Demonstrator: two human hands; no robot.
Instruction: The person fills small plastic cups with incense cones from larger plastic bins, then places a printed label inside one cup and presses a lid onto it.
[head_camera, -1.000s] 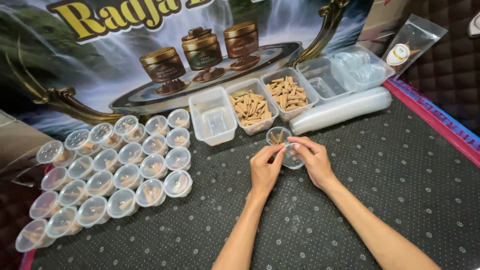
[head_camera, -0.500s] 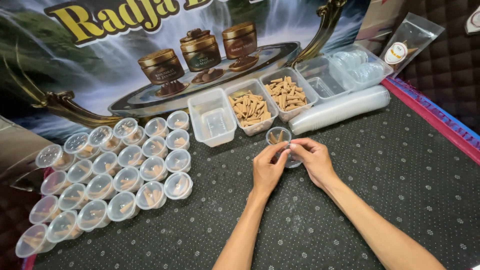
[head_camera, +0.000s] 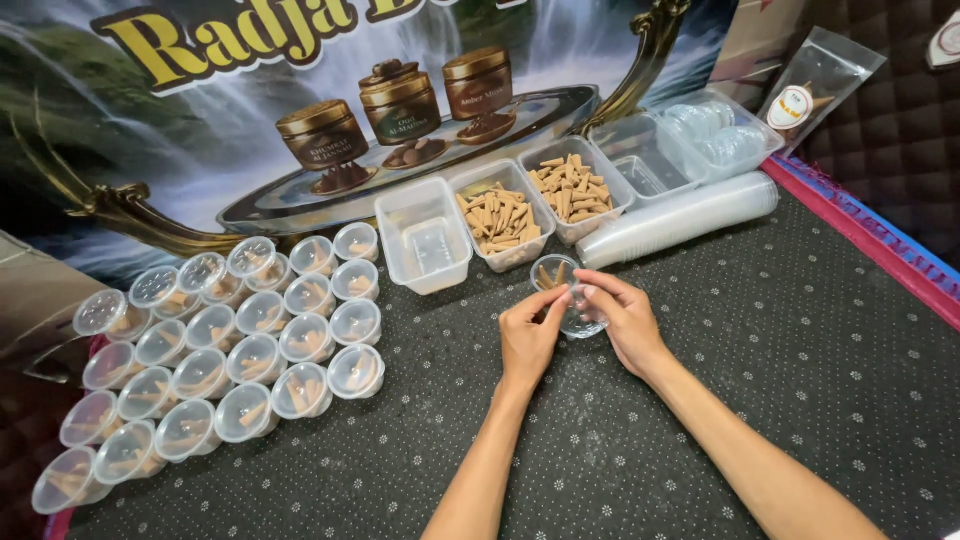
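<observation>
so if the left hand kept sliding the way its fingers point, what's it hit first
The left hand points up and right, already touching the small clear cup held with the right hand. Past that, probably the tray of brown cones, though depth is unclear.

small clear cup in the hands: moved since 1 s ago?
No. The small clear cup sits in the same spot just below the tray of brown sticks, held between the left hand and right hand as before.
</observation>
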